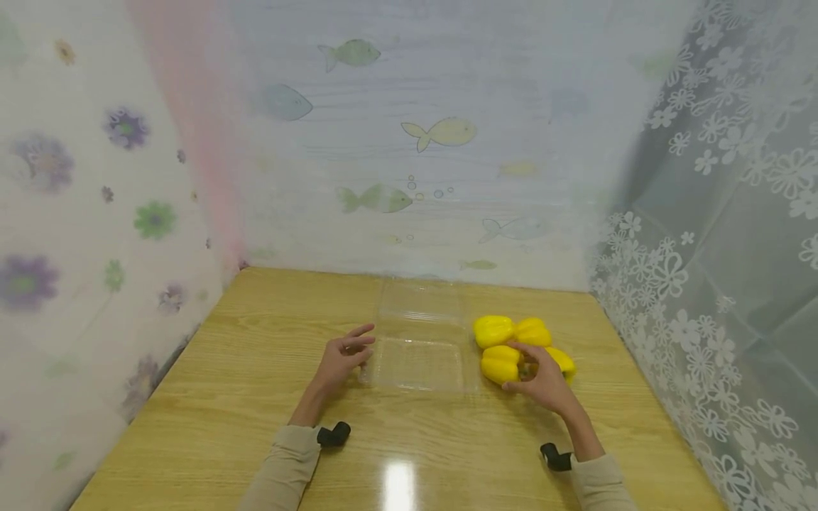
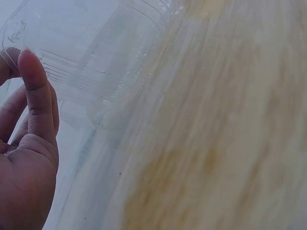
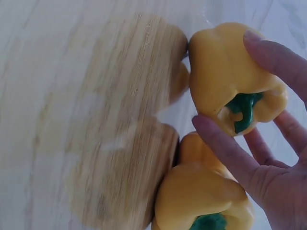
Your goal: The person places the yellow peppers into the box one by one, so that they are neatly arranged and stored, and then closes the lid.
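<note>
A clear plastic container (image 1: 418,365) with its lid folded back lies on the wooden table. My left hand (image 1: 341,363) is at its left side; up close, the thumb and a finger of that hand (image 2: 31,120) pinch the container's rim (image 2: 72,72). To the right sit several yellow bell peppers in a cluster. My right hand (image 1: 543,380) holds the near left bell pepper (image 1: 500,365), fingers spread round its stem end. In the right wrist view the held pepper (image 3: 225,62) shows its green stem, and another pepper (image 3: 201,191) lies beside it.
Two more peppers, one back left (image 1: 493,331) and one back right (image 1: 533,331), sit behind the held one; another pepper (image 1: 564,363) is partly hidden by my right hand. Patterned sheets stand round the wooden table (image 1: 268,341) at the left, back and right.
</note>
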The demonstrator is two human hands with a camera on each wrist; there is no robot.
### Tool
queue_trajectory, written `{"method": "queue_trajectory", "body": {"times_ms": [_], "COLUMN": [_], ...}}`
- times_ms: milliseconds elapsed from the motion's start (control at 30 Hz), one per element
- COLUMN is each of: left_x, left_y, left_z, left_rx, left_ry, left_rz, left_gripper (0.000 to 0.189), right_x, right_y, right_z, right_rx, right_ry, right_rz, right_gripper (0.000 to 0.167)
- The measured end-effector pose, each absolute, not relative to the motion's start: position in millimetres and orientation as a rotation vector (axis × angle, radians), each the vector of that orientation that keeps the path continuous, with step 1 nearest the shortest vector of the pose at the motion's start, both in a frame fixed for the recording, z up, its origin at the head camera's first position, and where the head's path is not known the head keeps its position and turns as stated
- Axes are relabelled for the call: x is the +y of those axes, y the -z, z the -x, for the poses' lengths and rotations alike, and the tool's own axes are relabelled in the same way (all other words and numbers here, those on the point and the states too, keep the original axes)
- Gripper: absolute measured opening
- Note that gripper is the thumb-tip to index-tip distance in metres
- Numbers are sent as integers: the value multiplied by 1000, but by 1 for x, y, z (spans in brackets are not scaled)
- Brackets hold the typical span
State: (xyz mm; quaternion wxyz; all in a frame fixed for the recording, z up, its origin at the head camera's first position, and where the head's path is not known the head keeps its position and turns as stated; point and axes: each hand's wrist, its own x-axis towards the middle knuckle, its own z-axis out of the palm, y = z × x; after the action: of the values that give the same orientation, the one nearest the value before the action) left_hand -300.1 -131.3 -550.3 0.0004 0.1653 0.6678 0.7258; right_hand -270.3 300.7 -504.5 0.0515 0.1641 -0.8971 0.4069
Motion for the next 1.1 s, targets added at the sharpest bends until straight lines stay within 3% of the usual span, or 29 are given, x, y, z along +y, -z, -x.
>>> {"method": "queue_trajectory", "body": {"times_ms": [1100], "left_x": [-128], "left_y": [548], "left_z": [296], "left_rx": [2065], "left_ry": [-2299], "left_rz": [-479], "left_gripper": [38], "right_x": [302], "right_y": [489], "right_z": [257], "right_rx": [-2749], "right_ry": [-1407], "right_rz": [-383], "right_gripper": [75]}}
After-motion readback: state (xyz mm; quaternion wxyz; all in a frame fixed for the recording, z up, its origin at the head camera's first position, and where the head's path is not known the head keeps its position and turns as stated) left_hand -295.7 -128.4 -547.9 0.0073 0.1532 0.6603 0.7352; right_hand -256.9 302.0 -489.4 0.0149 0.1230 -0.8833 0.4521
